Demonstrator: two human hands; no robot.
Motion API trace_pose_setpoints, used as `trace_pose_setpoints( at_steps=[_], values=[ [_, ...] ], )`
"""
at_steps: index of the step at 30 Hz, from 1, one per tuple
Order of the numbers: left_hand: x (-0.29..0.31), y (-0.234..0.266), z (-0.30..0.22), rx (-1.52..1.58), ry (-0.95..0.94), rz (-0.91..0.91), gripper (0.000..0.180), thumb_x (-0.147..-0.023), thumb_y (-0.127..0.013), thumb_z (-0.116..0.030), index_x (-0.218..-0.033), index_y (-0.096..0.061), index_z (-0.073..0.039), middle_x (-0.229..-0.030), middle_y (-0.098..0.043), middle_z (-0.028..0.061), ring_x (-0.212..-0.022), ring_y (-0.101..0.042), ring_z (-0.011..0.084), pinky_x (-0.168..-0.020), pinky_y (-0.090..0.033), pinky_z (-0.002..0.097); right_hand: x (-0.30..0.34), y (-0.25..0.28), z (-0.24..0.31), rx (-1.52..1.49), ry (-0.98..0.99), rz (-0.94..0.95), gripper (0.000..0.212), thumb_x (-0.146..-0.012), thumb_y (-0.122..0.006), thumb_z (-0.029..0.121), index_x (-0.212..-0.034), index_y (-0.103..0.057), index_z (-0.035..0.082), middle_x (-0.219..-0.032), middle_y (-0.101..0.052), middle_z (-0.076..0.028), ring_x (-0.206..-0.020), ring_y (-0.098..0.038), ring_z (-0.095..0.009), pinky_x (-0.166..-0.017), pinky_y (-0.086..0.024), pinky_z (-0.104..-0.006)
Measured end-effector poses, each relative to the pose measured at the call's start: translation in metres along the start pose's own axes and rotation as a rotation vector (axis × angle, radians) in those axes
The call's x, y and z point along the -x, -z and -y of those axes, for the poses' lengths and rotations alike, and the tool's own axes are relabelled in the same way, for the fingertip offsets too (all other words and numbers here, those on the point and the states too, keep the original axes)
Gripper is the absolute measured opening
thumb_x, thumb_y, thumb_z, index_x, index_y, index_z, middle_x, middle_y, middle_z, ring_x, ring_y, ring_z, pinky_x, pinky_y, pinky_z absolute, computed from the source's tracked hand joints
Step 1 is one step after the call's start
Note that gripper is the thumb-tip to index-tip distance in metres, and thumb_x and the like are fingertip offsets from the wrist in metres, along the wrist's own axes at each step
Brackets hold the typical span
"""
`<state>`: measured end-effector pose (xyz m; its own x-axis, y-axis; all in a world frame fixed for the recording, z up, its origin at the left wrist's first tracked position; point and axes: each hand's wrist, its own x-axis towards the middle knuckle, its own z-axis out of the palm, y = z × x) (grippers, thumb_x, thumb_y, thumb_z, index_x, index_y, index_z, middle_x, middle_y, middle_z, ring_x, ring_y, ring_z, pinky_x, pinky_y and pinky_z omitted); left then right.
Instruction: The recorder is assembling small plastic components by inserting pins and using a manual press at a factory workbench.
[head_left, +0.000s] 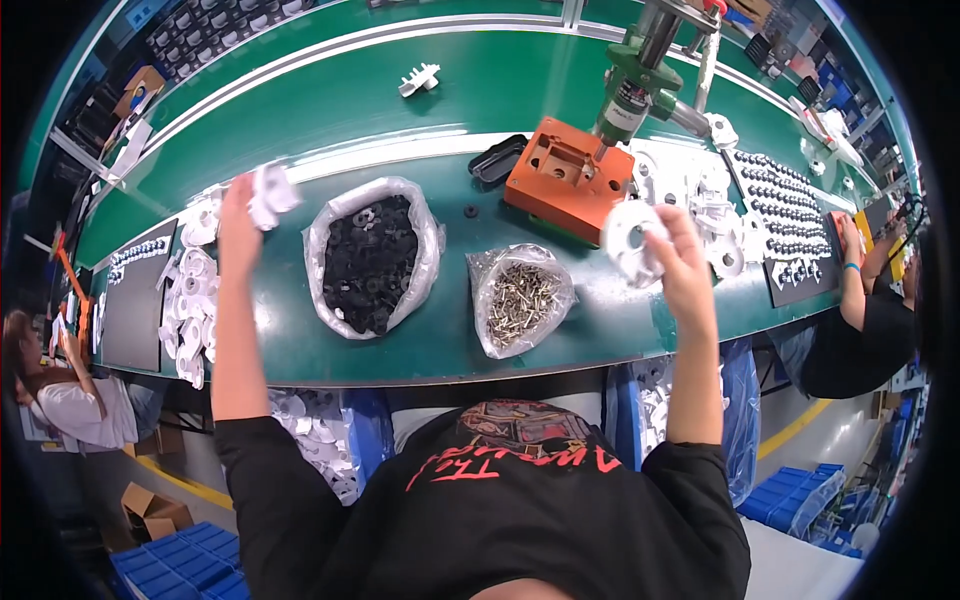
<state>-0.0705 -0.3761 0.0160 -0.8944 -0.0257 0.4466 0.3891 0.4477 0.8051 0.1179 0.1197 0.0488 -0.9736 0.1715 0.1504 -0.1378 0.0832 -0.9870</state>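
Observation:
My left hand is raised at the left of the bench, closed on a white plastic part that is smeared by motion. Below and beside that hand lies a pile of similar white plastic parts. On the right, my right hand pinches a round white plastic part with a hole in it. This part is held just in front of an orange fixture block, which sits under a green press. Between my arms stand a bag of black plastic pieces and a bag of metal pins or screws.
More white parts are heaped right of the fixture, beside rows of shiny round pieces. A black tray lies left of the block. One white part rests on the green belt. Co-workers sit at both sides; blue bins stand below.

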Motion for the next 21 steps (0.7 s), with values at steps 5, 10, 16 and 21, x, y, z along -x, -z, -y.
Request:
trace_pose_setpoints(
  at_steps=[5, 10, 16, 21],
  values=[
    [0.073, -0.122, -0.139, 0.419, -0.149, 0.313, 0.024, -0.081, -0.058, -0.004, -0.104, -0.055, 0.001, -0.092, -0.060, 0.0025, -0.088, -0.056, 0.0108, -0.079, -0.044, 0.0247, 0.007, -0.088, 0.016, -0.164, 0.245, 0.010, 0.016, -0.092, -0.049, 0.008, -0.107, -0.048, 0.003, -0.091, -0.054, -0.001, -0.078, -0.050, -0.004, -0.067, -0.041, -0.0188],
    [0.110, -0.173, -0.192, 0.756, 0.104, 0.367, 0.020, -0.094, -0.048, -0.020, -0.085, -0.052, -0.003, -0.076, -0.052, -0.0013, -0.072, -0.048, 0.0059, -0.064, -0.040, 0.0212, 0.003, -0.112, 0.007, 0.124, 0.465, 0.013, 0.019, -0.096, -0.043, 0.011, -0.110, -0.044, -0.001, -0.111, -0.049, -0.008, -0.093, -0.052, -0.011, -0.082, -0.043, -0.0231],
    [0.121, -0.179, -0.203, 0.790, 0.225, 0.226, 0.038, -0.099, -0.037, -0.034, -0.080, -0.051, -0.005, -0.071, -0.050, -0.0021, -0.063, -0.045, 0.0023, -0.055, -0.037, 0.0196, 0.017, -0.114, -0.002, 0.005, 0.212, -0.016, 0.020, -0.096, -0.046, 0.015, -0.110, -0.045, 0.000, -0.101, -0.054, -0.004, -0.083, -0.054, -0.006, -0.069, -0.044, -0.0197],
    [0.125, -0.188, -0.195, 0.943, 0.232, 0.121, 0.037, -0.099, -0.037, -0.033, -0.079, -0.052, -0.005, -0.069, -0.050, -0.0022, -0.062, -0.044, 0.0026, -0.055, -0.037, 0.0198, 0.019, -0.137, -0.001, -0.242, 0.124, -0.121, 0.019, -0.093, -0.053, 0.018, -0.098, -0.054, -0.001, -0.087, -0.057, -0.007, -0.071, -0.054, -0.011, -0.063, -0.044, -0.0240]
  ],
)
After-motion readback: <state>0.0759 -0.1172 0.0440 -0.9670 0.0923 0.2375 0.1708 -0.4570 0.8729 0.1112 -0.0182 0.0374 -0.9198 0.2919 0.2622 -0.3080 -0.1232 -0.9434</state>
